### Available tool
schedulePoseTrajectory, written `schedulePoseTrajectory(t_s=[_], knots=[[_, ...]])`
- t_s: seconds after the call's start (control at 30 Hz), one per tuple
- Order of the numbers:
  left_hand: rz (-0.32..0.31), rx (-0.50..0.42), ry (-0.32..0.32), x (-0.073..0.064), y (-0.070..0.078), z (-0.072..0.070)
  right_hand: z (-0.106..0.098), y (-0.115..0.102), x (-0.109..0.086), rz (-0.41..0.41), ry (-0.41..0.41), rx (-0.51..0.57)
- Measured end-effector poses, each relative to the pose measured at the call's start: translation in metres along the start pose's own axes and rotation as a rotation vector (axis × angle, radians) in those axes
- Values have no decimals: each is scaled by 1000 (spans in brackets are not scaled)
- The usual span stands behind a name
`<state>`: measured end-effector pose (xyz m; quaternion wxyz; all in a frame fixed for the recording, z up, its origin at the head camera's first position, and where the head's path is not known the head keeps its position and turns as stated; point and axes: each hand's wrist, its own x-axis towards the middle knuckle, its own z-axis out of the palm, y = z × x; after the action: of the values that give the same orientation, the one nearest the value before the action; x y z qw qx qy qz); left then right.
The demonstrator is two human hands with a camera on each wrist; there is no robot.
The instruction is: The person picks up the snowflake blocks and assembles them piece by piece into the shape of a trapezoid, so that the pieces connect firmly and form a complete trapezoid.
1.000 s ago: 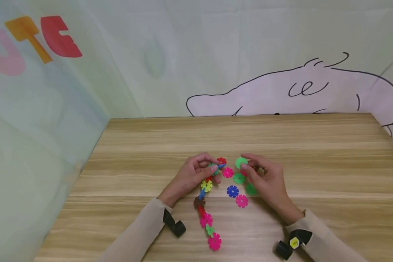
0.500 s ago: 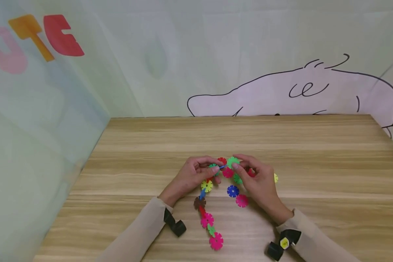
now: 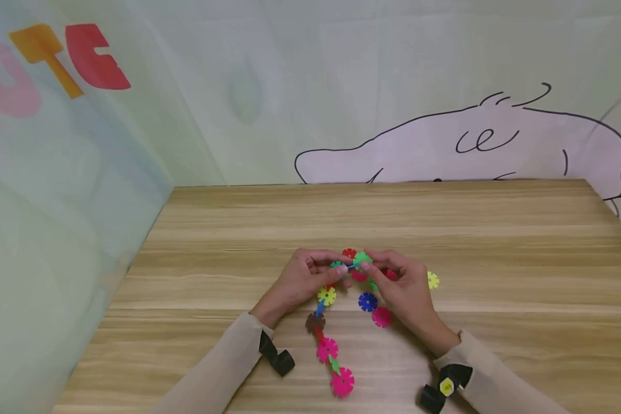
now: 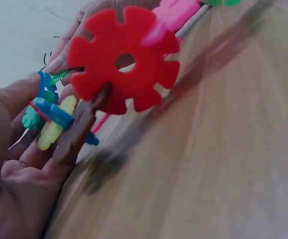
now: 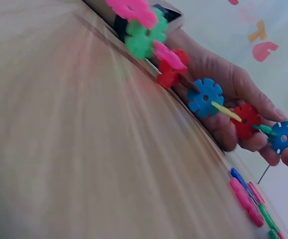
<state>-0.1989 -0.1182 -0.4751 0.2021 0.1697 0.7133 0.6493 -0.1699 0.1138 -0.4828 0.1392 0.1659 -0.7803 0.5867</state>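
Observation:
My left hand [image 3: 307, 279] pinches the upper end of a chain of interlocking notched plastic discs, at a blue disc [image 5: 284, 137] set edge-on. From there the chain hangs toward me through green, red, a yellow disc [image 3: 326, 296], blue, a brown disc [image 3: 315, 322], red, pink and green to a pink end disc [image 3: 342, 382]. Between thumb and fingers, my right hand [image 3: 406, 287] holds a light green disc [image 3: 362, 260]. Its edge meets the blue disc; how deep the notches sit is hidden. A large red disc [image 4: 99, 59] fills the left wrist view.
Loose discs lie on the wooden table [image 3: 227, 230] around the hands: red [image 3: 349, 253], dark blue [image 3: 368, 302], pink [image 3: 382, 317] and yellow [image 3: 433, 280]. Others are partly hidden under the right hand. A printed cloth [image 3: 269, 103] stands behind the table.
My right hand has moved left with the light green disc, bringing it against the blue disc. A yellow disc has come into view on the right. The left hand has barely moved.

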Motion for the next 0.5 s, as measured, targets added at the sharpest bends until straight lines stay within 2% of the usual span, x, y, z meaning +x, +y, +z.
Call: schedulePoseTrajectory(t_s=[0.2,0.5], knots=[[7,0,23,0,0,1,0,-1,0,5,-35,15],[21,-27,-37,2,-2,-1,-1,-1,-2,9,-88,-9]])
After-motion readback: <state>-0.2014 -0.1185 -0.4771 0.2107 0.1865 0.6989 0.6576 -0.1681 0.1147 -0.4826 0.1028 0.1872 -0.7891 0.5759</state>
